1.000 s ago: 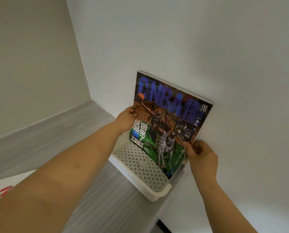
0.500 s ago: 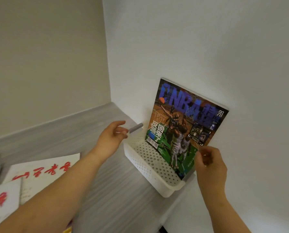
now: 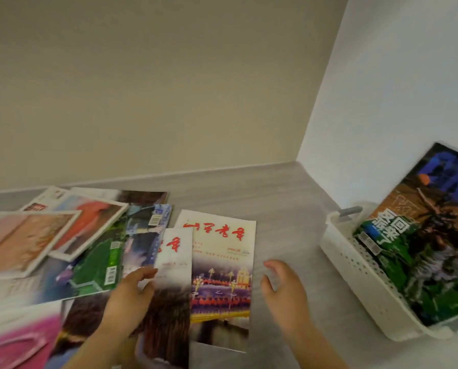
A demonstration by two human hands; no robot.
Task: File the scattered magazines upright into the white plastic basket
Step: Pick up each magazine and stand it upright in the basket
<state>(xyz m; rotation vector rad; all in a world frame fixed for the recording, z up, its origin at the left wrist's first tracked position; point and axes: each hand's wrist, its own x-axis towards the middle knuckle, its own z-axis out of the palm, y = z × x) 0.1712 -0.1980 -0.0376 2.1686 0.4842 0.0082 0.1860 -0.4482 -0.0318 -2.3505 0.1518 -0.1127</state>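
One magazine, the basketball magazine (image 3: 430,249), stands in the white perforated basket (image 3: 355,265) at the right edge of the frame. It leans back toward the white wall with its lower edge down inside the basket. Everything else lies flat in a loose, overlapping spread across the left and lower middle of the frame on the grey wood-grain surface (image 3: 289,214). A white-framed cover (image 3: 20,243) lies at far left, a green-backed magazine (image 3: 100,262) beside it and a pink cover (image 3: 14,339) in the lower left corner. Two issues with red brush-lettered titles lie nearest the hands.

The left hand (image 3: 132,294), in the lower middle, has its fingers stretched out and laid on the left margin of the narrower red-titled issue (image 3: 174,251), gripping nothing. The right hand (image 3: 283,288) hangs just right of the wider red-titled issue (image 3: 222,262), palm turned inward, fingers loosely spread and holding nothing. Blur hides whether it touches the surface.

The step in hand looks like choosing the next magazine, with the filing barely begun. The narrower issue overlaps the wider one's left edge, so it is likely the easier to take first. The next move calls for closing fingers on its side edges and lifting it clear of the overlap. It then has to be turned upright, carried to the right of the frame and slid down in front of the basketball magazine, supported on both sides since thin issues tend to flop
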